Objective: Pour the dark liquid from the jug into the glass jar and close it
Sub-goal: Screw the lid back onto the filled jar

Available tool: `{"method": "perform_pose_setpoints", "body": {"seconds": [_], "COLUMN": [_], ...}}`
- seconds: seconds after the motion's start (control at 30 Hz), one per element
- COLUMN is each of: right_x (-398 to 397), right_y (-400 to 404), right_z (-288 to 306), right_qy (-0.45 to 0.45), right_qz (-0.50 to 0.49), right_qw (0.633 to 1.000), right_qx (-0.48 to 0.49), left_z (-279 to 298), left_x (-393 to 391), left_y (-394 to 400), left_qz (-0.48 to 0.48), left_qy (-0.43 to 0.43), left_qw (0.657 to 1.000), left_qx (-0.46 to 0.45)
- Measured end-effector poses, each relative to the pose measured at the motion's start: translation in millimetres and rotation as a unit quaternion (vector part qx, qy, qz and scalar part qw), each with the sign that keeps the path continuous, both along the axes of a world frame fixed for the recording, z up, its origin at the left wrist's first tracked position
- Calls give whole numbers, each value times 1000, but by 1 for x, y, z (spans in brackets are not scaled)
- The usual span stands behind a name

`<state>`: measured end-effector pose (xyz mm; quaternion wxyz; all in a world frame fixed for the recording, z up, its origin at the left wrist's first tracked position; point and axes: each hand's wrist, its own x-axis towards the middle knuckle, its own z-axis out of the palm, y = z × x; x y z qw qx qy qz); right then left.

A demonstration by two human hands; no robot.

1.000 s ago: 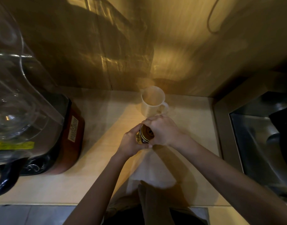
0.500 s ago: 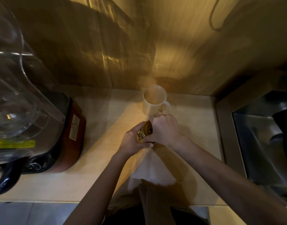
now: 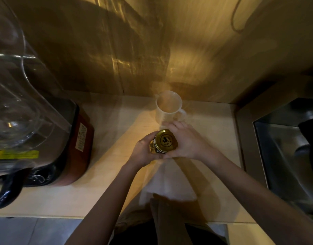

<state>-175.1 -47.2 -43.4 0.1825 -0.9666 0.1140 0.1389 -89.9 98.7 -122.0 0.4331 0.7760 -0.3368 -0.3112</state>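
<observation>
A glass jar [image 3: 153, 147] with a gold label stands on the wooden counter [image 3: 102, 174], a gold lid [image 3: 165, 140] with a dark print on its mouth. My left hand [image 3: 143, 149] wraps the jar's left side. My right hand [image 3: 185, 140] lies against the lid's right edge, fingers curled around it. Just behind the hands stands a translucent white jug [image 3: 168, 107], its handle to the right; its inside looks pale, with no dark liquid visible. The jar's contents are hidden by the lid and hands.
A blender [image 3: 39, 131] with a clear pitcher and dark red base fills the left of the counter. A steel sink [image 3: 283, 152] holding a dark pot lies at the right. A white cloth [image 3: 170, 183] is spread under my forearms. A wooden wall [image 3: 170, 41] rises behind.
My right hand has slid off the top of the lid to its right side, uncovering the gold lid's face. My left hand keeps its hold on the jar.
</observation>
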Motion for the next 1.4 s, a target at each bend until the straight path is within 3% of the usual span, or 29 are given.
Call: {"method": "perform_pose_setpoints", "body": {"seconds": [0.07, 0.33, 0.83, 1.2, 1.4], "right_x": [-9, -23, -19, -41, -48], "right_y": [-1, 0, 17, 35, 24], "right_z": [-8, -21, -34, -36, -22], "right_qy": [-44, -181, -174, -179, -246], "right_qz": [10, -144, -152, -221, -180], "right_qw": [997, 949, 970, 959, 952], "right_qx": [55, 214, 74, -14, -32], "left_z": [-1, -2, -2, -2, -4], "left_x": [0, 2, 3, 3, 1], "left_y": [0, 1, 1, 1, 0], "left_qz": [1, -5, -13, -8, 3], "left_qy": [6, 7, -22, -35, -1], "left_qw": [1000, 1000, 999, 999, 1000], "left_qx": [-7, 9, 23, 20, 22]}}
